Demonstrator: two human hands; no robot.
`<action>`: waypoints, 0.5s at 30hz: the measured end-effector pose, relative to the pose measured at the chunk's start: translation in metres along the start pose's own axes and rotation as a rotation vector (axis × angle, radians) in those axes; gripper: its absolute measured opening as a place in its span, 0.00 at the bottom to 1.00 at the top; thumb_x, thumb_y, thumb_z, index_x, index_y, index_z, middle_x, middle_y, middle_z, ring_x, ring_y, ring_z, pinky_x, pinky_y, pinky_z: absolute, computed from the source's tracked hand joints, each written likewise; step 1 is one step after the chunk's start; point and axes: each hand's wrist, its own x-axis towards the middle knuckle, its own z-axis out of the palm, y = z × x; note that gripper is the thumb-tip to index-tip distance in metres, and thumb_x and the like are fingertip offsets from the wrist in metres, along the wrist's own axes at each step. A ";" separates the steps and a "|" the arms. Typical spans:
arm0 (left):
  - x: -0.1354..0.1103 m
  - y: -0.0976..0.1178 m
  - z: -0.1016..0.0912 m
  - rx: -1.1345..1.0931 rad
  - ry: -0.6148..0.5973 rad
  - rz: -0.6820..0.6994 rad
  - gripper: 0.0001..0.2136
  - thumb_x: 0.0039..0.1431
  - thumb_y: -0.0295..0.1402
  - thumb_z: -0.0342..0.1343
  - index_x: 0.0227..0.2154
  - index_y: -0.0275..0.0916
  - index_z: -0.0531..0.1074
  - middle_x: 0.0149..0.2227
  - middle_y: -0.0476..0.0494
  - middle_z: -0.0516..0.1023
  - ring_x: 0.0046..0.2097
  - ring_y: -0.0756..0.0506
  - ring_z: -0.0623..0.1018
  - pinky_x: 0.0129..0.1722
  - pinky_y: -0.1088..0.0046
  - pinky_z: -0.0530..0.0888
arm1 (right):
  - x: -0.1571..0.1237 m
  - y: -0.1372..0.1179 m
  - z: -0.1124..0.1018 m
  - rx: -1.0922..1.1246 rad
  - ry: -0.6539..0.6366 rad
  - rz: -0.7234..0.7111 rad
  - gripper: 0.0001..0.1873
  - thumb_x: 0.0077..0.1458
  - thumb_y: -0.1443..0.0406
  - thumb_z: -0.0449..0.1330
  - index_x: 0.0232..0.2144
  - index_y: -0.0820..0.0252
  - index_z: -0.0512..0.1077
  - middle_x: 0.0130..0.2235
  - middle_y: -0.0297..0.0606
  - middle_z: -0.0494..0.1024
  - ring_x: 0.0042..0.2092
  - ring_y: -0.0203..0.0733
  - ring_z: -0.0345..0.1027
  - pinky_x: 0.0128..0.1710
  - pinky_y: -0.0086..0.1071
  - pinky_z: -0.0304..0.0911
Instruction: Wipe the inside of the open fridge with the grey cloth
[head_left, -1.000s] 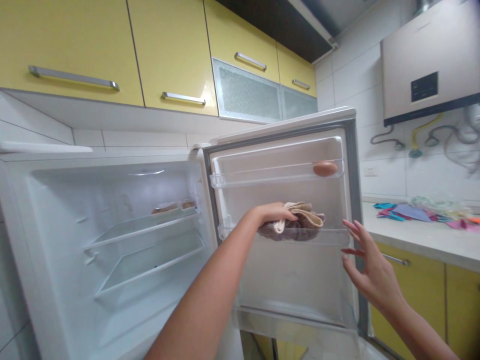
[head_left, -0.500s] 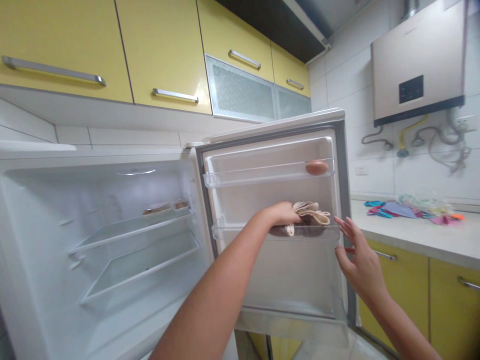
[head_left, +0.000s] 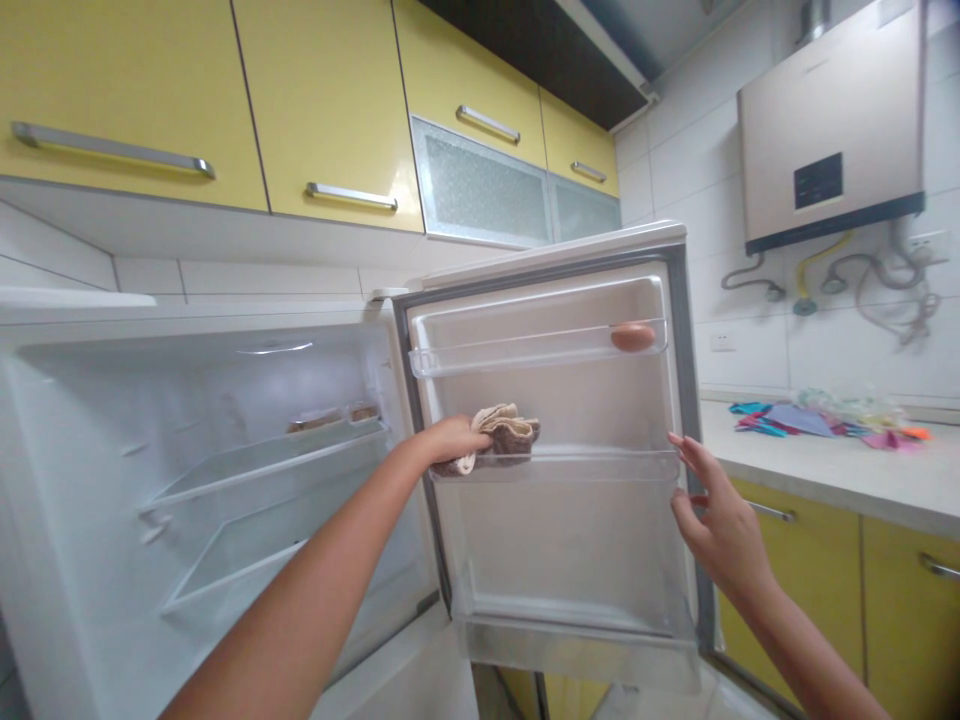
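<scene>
A folded brown and cream cloth (head_left: 511, 432) is gripped in my left hand (head_left: 454, 440), at the left end of the clear middle shelf (head_left: 592, 468) of the open fridge door (head_left: 555, 550). Part of the cloth dips behind the shelf's front wall, and part hangs over it. Beside the door's right edge is my right hand (head_left: 712, 510), its fingers apart and curved, the fingertips near the end of the same shelf. Whether they touch the door I cannot tell. A brown egg (head_left: 633, 337) lies at the right of the upper door shelf (head_left: 525, 350).
The fridge interior (head_left: 90, 500) on the left has glass shelves, with small packs of food (head_left: 315, 420) on the upper one. Yellow cabinets (head_left: 322, 90) hang above. Colourful cloths and bags (head_left: 810, 418) lie on the right counter (head_left: 840, 465), below a water heater (head_left: 832, 130).
My left hand has slid left along the middle door shelf with the cloth, from near its right part to the hinge end. My right hand has stayed at the door's edge.
</scene>
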 end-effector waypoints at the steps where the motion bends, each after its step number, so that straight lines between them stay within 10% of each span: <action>1: -0.003 0.002 0.000 -0.009 -0.010 -0.009 0.15 0.53 0.43 0.51 0.33 0.41 0.80 0.31 0.45 0.83 0.31 0.46 0.79 0.25 0.74 0.67 | -0.001 0.000 0.000 0.005 0.002 -0.005 0.36 0.58 0.67 0.53 0.68 0.48 0.54 0.64 0.44 0.71 0.60 0.51 0.71 0.43 0.35 0.76; 15: 0.000 0.110 0.029 -0.073 0.104 0.243 0.21 0.59 0.53 0.49 0.47 0.48 0.76 0.47 0.42 0.83 0.47 0.38 0.81 0.42 0.67 0.74 | 0.046 -0.011 -0.020 -0.172 -0.097 0.013 0.21 0.62 0.54 0.52 0.52 0.53 0.73 0.51 0.44 0.81 0.48 0.56 0.77 0.50 0.53 0.71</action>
